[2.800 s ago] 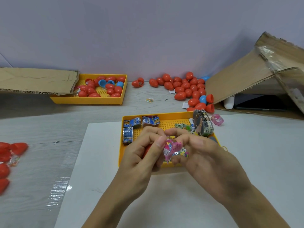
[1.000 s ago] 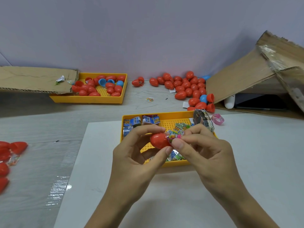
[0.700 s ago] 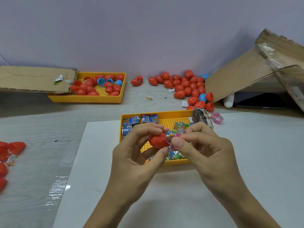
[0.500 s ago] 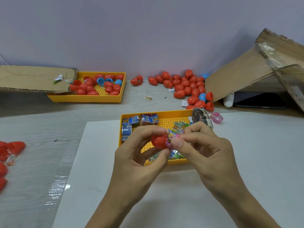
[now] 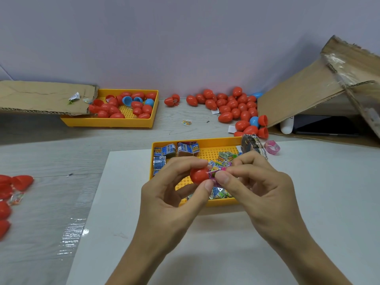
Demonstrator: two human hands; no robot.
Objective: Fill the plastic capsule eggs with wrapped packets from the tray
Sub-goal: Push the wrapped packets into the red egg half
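My left hand (image 5: 174, 194) holds a red egg half (image 5: 199, 175) between thumb and fingers, above the near yellow tray (image 5: 205, 141). My right hand (image 5: 255, 186) pinches a pink wrapped packet (image 5: 216, 171) at the egg half's open side; the packet is partly inside. The tray holds blue packets (image 5: 167, 150) at its far left and green ones (image 5: 225, 158) in the middle. Whether my right hand also holds the other egg half is hidden.
A second yellow tray (image 5: 111, 121) with red and blue eggs sits far left under cardboard (image 5: 41, 96). A pile of red eggs (image 5: 232, 109) lies far right beside a tilted cardboard box (image 5: 312, 89). More red eggs (image 5: 12, 186) lie at the left edge. A pink ring (image 5: 271, 147) lies right of the near tray.
Earlier both hands worked the pink packet near the egg half. Since then the packet has gone further into the red egg half; the hands have barely shifted.
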